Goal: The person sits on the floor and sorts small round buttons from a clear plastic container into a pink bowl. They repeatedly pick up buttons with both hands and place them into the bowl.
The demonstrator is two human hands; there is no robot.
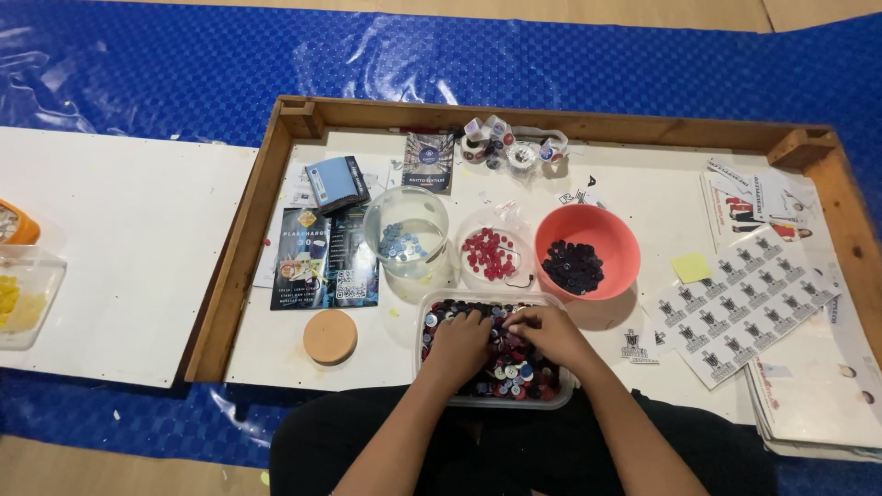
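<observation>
1. Near the front edge of the wooden-framed tray (241, 241), a clear rectangular tub (427, 317) holds a heap of mixed buttons (514, 372) in dark, red, white and blue.
2. Both hands are down in that tub, resting on the button heap.
3. The left hand (459, 344) lies palm down with its fingers bent into the buttons; whether it grips any of them cannot be told.
4. The right hand (548, 332) sits just beside it, fingertips drawn together over the heap near the left hand's knuckles, as if pinching a button, though the button itself is too small to make out.
5. Just behind the tub stand three round containers in a row: a clear cup with blue buttons (401, 244), a clear bowl with red buttons (489, 254), and a coral bowl (625, 241) with dark buttons (572, 266).
6. A round cork coaster (330, 336) lies to the left of the tub, apart from it.
7. Dark leaflets (323, 257) lie left of the cup, and sticker sheets (744, 303) spread to the right of the coral bowl.
8. A yellow sticky note (691, 267) lies between the coral bowl and the sticker sheets.
</observation>
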